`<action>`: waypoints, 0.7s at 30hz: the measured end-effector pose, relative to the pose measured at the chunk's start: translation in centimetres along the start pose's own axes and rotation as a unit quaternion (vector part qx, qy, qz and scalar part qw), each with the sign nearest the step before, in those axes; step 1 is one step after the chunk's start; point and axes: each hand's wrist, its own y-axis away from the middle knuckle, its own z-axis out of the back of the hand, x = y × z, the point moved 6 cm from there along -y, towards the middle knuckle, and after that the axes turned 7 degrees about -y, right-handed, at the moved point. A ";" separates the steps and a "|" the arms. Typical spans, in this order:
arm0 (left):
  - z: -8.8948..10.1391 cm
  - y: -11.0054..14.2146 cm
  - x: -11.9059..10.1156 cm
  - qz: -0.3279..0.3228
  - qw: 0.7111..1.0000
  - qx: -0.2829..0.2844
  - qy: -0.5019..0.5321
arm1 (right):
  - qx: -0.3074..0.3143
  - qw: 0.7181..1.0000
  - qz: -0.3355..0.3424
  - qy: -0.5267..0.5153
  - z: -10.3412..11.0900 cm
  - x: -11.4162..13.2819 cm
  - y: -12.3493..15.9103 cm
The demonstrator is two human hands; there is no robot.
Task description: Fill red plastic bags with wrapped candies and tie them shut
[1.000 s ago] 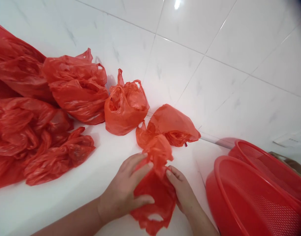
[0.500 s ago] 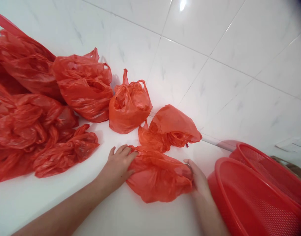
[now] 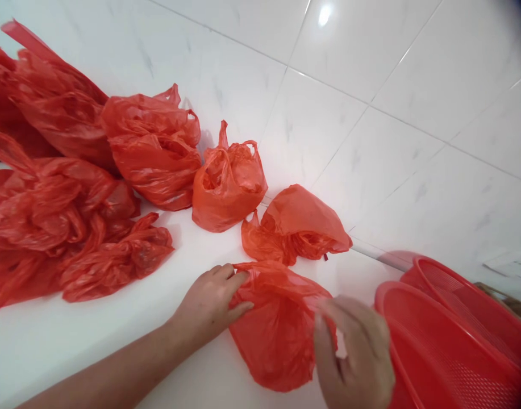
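A thin red plastic bag (image 3: pixel 281 335) lies between my hands on the white surface, its mouth spread wide. My left hand (image 3: pixel 213 304) grips the bag's upper left edge, the thumb over the rim and the fingers along it. At the right side, my right hand (image 3: pixel 356 349) pinches the opposite edge of the bag, slightly smeared by motion. Just beyond, a filled red bag (image 3: pixel 305 218) rests on its side against the wall. I cannot make out what, if anything, is inside the bag I hold.
A filled red bag with handles up (image 3: pixel 228 187) and a larger one (image 3: pixel 153 150) stand along the tiled wall (image 3: pixel 328 113). More crumpled red bags (image 3: pixel 59 210) pile up at left. Two red plastic baskets (image 3: pixel 434 335) stand at right.
My right hand has come up and nearer to me, drawing the bag's right edge with it. The bag's mouth now gapes wider. My left hand stays at the left edge.
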 end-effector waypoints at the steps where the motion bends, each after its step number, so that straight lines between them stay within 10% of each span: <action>1: 0.0 0.1 -0.2 -0.003 1.000 -0.004 0.002 | 0.039 0.998 0.015 -0.038 -0.8 1.1 0.5; 8: 0.7 0.4 -1.1 -0.033 0.998 -0.044 0.033 | 0.191 0.979 -0.067 0.002 -8.1 -0.5 3.8; 16: 2.4 -0.4 2.3 0.056 0.991 -0.121 0.011 | 0.255 0.942 -0.188 0.112 -8.1 -8.6 4.8; 21: 5.0 2.0 -1.7 -0.134 0.943 -0.299 -0.057 | 0.269 0.941 -0.178 0.100 -8.4 -7.4 4.4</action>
